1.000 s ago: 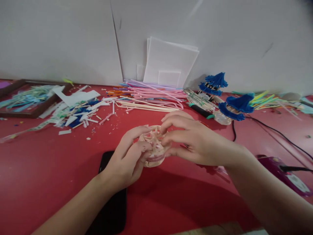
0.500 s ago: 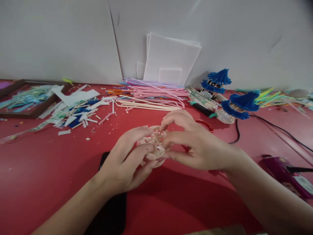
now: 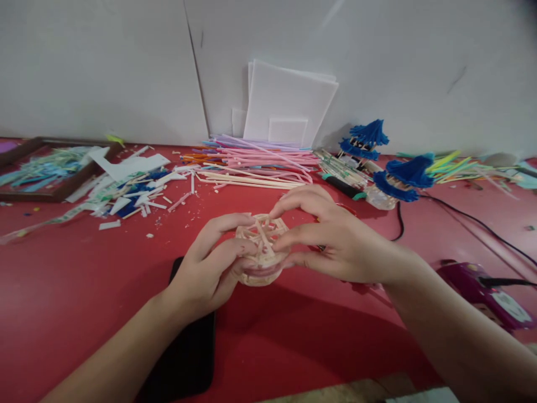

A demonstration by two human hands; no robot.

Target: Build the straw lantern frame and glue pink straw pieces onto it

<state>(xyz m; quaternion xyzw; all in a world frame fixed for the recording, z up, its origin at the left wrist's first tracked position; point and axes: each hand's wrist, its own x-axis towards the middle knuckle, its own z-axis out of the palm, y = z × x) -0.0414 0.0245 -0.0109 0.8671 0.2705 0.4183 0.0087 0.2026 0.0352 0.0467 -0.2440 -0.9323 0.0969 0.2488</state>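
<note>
Between my two hands is a small round openwork frame (image 3: 262, 274) made of pale cream sticks or strips, held above the red table. A pale strip crosses its top. My left hand (image 3: 213, 263) grips its left side, with the thumb and fingers bent against the rim and upper face. On the other side my right hand (image 3: 331, 238) is closed on the frame, its fingertips pressing the top and right rim. Fingers cover parts of both sides of the frame.
A black phone-like slab (image 3: 188, 358) lies under my left forearm. Behind are pink and purple sticks (image 3: 264, 157), paper scraps (image 3: 134, 179), a wooden frame (image 3: 59, 193) and white sheets (image 3: 293, 95). To the right stand blue-roofed models (image 3: 405, 176) and a purple power strip (image 3: 482, 291).
The openwork frame has turned slightly in my hands, and its top shows more clearly. My fingers have shifted a little along it. The whole view has moved slightly.
</note>
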